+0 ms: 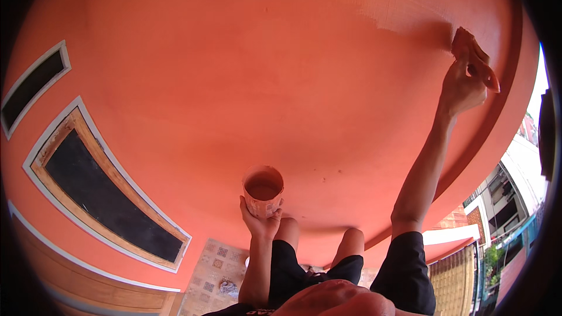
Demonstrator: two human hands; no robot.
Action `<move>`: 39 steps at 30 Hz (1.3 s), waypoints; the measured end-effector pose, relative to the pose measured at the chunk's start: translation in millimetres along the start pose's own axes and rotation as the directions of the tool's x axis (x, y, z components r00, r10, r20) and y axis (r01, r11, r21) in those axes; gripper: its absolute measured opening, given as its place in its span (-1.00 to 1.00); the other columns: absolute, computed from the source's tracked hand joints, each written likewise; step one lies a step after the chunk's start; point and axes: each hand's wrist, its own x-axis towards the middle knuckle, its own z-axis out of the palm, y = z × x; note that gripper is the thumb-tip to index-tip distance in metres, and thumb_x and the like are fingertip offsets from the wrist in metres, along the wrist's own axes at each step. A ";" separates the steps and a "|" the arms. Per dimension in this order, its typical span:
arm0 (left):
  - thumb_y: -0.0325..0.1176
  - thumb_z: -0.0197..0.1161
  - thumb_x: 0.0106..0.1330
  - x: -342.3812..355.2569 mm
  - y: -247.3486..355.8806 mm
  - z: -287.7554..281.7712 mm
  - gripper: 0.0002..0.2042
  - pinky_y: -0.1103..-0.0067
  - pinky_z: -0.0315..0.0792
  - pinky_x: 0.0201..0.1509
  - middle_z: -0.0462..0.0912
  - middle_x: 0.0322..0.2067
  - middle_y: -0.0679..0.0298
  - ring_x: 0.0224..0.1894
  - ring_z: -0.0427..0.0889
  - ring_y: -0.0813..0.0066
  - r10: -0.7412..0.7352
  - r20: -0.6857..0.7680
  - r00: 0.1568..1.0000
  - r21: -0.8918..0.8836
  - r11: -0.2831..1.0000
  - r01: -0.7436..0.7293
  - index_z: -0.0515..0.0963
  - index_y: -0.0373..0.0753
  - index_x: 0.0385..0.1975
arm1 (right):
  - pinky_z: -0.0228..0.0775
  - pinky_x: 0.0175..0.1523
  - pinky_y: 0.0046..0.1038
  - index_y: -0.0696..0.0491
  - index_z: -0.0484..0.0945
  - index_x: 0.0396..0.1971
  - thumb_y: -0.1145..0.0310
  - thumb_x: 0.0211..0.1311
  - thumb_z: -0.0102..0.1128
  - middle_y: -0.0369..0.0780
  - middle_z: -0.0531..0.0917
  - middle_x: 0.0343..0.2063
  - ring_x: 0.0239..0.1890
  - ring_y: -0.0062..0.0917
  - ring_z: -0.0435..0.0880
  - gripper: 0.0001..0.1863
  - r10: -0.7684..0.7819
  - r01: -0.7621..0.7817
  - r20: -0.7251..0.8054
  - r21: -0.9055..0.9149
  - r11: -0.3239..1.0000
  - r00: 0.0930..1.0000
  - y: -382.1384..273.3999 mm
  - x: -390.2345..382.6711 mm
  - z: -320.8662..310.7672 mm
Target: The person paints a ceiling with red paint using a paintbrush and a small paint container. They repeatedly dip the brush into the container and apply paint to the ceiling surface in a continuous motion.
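Observation:
My right hand (464,86) is raised at the upper right, its fingers closed round a paintbrush (485,75). The brush's bristles press on the orange wall (263,82), near the wall's right edge. Beside them the coat looks wet and shiny, with a streaky border to the left. My left hand (260,222) is low in the middle, wrapped round a paint-smeared cup (264,205). The cup is upright, and reddish-orange paint (263,188) shows inside it.
At the left, a wood-framed window (111,181) and a narrow dark window (34,89) are set in the wall. Patterned floor tiles (208,269) lie below, with a crumpled light thing (229,288) on them. A bamboo screen (453,281) and neighbouring buildings are at the lower right.

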 end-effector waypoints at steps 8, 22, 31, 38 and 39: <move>0.30 0.00 0.43 -0.4 -4.9 8.4 -0.37 0.55 0.45 -0.51 0.62 -0.11 0.20 -0.25 0.66 0.11 0.020 -0.012 1.000 -0.003 1.000 -0.020 0.44 -0.13 0.18 | 0.49 -0.35 -0.35 -0.14 0.61 -0.30 0.51 -0.06 0.27 -0.29 0.64 -0.35 -0.41 -0.42 0.64 -0.72 -0.610 0.472 0.281 0.429 0.771 0.741 -180.4 -135.3 89.5; 0.31 -0.02 0.43 -12.4 -6.2 11.7 -0.36 0.57 0.43 -0.51 0.61 -0.10 0.20 -0.26 0.67 0.11 0.096 -0.056 0.994 0.049 0.994 -0.094 0.44 -0.15 0.18 | 0.60 -0.14 -0.51 0.11 0.73 -0.13 0.50 0.32 0.28 -0.29 0.79 -0.20 -0.26 -0.57 0.77 -0.83 0.007 -0.108 0.215 0.463 0.880 0.977 -29.4 -17.3 53.3; 0.30 -0.04 0.45 0.3 5.7 -16.2 -0.36 0.55 0.44 -0.50 0.61 -0.08 0.18 -0.24 0.66 0.12 0.102 -0.013 0.995 -0.049 0.994 -0.102 0.42 -0.14 0.21 | 0.53 -0.31 -0.35 -0.19 0.68 -0.15 0.53 -0.02 0.32 -0.30 0.61 -0.38 -0.36 -0.41 0.65 -0.61 -0.520 0.499 0.119 0.172 0.849 0.846 -162.3 -73.6 103.1; 0.33 -0.02 0.41 -10.9 7.4 -20.5 -0.38 0.48 0.43 -0.39 0.61 0.00 0.17 -0.13 0.63 0.15 0.080 0.099 0.992 -0.001 0.997 -0.080 0.43 -0.04 0.21 | 0.47 -0.43 -0.28 -0.15 0.66 -0.31 0.49 0.02 0.25 -0.20 0.66 -0.43 -0.47 -0.28 0.68 -0.77 -0.661 0.332 0.231 0.719 0.610 0.714 -280.5 -159.8 143.7; 0.33 -0.02 0.41 -12.8 7.6 -19.2 -0.38 0.48 0.43 -0.39 0.61 0.00 0.17 -0.13 0.63 0.14 0.091 0.104 0.990 0.008 0.996 -0.093 0.43 -0.04 0.21 | 0.47 -0.43 -0.24 -0.14 0.66 -0.30 0.47 0.08 0.24 -0.18 0.68 -0.41 -0.48 -0.26 0.69 -0.80 -0.634 0.248 0.279 0.751 0.613 0.721 -279.9 -154.9 141.2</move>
